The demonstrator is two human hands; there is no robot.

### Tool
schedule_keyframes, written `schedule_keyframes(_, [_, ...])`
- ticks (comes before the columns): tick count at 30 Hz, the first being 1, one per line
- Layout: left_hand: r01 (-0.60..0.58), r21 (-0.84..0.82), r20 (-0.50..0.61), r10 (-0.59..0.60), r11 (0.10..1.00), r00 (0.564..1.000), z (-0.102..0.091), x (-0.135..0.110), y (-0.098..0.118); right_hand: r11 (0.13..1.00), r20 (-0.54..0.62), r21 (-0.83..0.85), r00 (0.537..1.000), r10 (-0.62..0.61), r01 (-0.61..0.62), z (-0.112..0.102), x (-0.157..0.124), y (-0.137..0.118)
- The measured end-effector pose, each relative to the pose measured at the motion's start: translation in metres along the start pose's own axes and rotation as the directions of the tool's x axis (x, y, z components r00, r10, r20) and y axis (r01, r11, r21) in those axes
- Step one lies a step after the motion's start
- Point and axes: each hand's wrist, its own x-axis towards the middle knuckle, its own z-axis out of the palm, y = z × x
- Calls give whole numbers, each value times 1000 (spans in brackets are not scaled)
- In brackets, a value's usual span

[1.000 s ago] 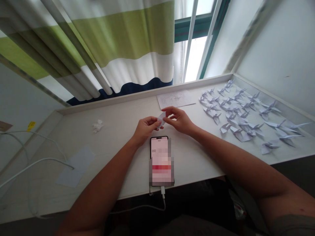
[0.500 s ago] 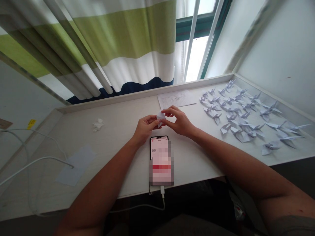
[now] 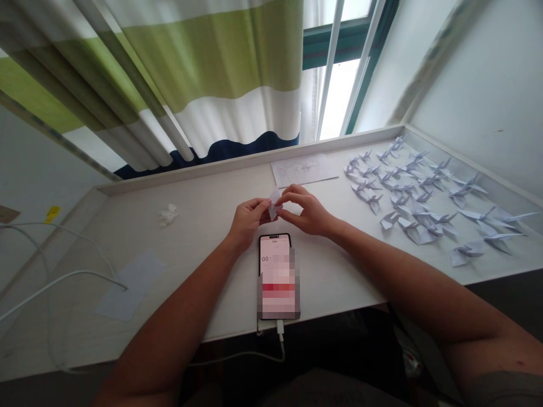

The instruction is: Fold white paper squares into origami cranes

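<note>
A small folded piece of white paper [image 3: 274, 204] is held up between my two hands, above the desk and just beyond the phone. My left hand [image 3: 251, 219] pinches its left side with the thumb on top. From the right, my right hand [image 3: 306, 210] closes thumb and fingertips on the paper's right edge. Fingers cover part of the folds. Several white folded paper cranes [image 3: 418, 183] are spread over the right side of the desk.
A phone [image 3: 279, 277] with a charging cable lies near the front edge. Printed sheets [image 3: 304, 170] lie at the back, crumpled paper [image 3: 168, 215] to the left. A plain sheet [image 3: 130, 285] lies under white cables [image 3: 63, 282]. Raised borders [image 3: 250, 159] edge the desk.
The folded paper has turned in my hands and now looks narrower and more upright. My right fingers have shifted slightly down along its edge. Other things on the desk stay put.
</note>
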Motion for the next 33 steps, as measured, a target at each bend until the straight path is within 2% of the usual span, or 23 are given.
schedule_keyframes(3, [0,-5,-2,0,1000,1000,1,-1,1,998,-3,32,999,52,-52,1,0,0])
schedule_keyframes(7, [49,-1,21,-49,999,999,3,-2,3,989,-62,81,990,127,-122,3,1,0])
schedule_keyframes(17, [74,43,65,-77,996,995,3,-5,5,976,-97,104,975,201,-191,6,2,-4])
schedule_keyframes(33, [57,17,62,-58,998,996,3,-4,7,988,-109,101,986,130,-119,7,1,-4])
